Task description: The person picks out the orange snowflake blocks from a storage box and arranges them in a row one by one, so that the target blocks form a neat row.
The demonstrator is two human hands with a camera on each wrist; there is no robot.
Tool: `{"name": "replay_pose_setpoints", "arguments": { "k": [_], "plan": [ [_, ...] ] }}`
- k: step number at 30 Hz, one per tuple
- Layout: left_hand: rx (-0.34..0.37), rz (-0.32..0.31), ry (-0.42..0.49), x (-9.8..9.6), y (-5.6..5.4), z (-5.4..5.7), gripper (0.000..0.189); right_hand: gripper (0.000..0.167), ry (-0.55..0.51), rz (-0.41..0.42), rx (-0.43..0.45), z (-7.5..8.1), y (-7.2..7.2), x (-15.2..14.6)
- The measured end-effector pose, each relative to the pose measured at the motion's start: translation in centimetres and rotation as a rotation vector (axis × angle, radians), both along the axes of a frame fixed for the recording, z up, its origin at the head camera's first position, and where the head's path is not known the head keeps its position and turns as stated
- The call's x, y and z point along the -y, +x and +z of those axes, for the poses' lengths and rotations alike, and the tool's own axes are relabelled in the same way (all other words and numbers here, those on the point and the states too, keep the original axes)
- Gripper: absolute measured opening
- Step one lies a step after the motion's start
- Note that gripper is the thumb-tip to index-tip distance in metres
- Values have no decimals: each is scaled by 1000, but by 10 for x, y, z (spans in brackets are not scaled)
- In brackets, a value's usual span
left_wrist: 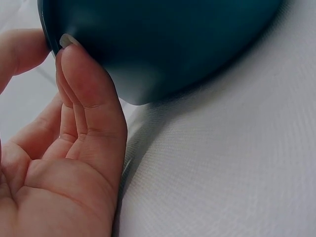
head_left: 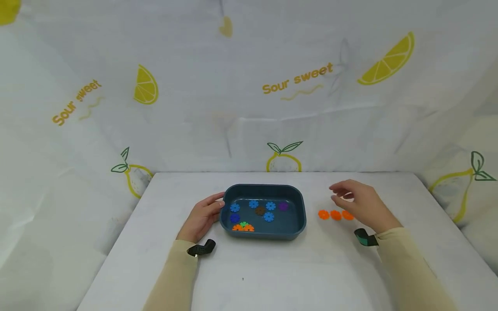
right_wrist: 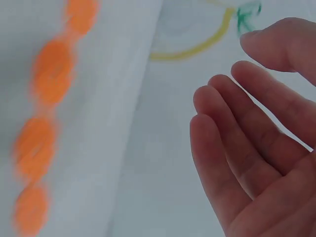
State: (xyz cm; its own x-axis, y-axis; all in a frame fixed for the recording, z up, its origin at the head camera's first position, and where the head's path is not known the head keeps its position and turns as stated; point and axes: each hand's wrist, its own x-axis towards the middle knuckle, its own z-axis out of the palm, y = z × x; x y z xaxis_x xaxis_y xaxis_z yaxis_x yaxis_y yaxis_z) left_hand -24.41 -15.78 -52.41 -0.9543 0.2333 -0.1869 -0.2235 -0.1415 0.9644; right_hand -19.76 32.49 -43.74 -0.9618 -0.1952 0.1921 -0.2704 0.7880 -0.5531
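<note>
My left hand (head_left: 202, 218) grips the left end of a dark blue tray (head_left: 268, 236), thumb and fingers at its rim. The left wrist view shows the thumb (left_wrist: 91, 79) against the outside of the tray wall (left_wrist: 173, 44). In the tray lie several notched snowflake discs: blue discs (head_left: 269, 217), a brown disc (head_left: 260, 211), a purple disc (head_left: 283, 206), a green disc (head_left: 244, 224) and orange discs (head_left: 249, 228). Right of it, orange snowflake discs (head_left: 324, 214) form a row on the table. Over their right end, my right hand (head_left: 359, 203) hovers with loosely bent fingers, holding nothing.
A white cloth covers the table (head_left: 272, 276). Behind it hangs a white curtain (head_left: 194, 129) printed with lemons and lettering. Each wrist wears a dark strap, the left strap (head_left: 201, 248) lying near the tray's front left corner.
</note>
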Motion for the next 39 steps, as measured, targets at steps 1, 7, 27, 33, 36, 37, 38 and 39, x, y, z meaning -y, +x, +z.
{"name": "replay_pose_setpoints", "arguments": {
  "k": [1,7,27,33,36,37,38,39],
  "plan": [
    [1,5,-3,0,0,0,51,30,7,39,6,6,-6,12],
    [12,10,-13,1,0,-3,51,26,61,293,36,35,-38,86],
    [-21,-44,-4,-7,-2,-1,48,25,497,831,261,13,-63,228],
    [-24,-44,8,-3,-3,-2,48,22,550,852,237,9,-61,240],
    [-26,-32,14,0,-3,0,47,22,582,844,215,8,-60,245],
    [-23,-26,19,1,-3,0,46,22,593,842,210,8,-59,247],
    [-23,-22,19,3,-3,1,46,23,602,842,206,7,-59,248],
    [-25,-18,19,4,-3,1,46,23,608,842,202,7,-59,250]
  ]
}}
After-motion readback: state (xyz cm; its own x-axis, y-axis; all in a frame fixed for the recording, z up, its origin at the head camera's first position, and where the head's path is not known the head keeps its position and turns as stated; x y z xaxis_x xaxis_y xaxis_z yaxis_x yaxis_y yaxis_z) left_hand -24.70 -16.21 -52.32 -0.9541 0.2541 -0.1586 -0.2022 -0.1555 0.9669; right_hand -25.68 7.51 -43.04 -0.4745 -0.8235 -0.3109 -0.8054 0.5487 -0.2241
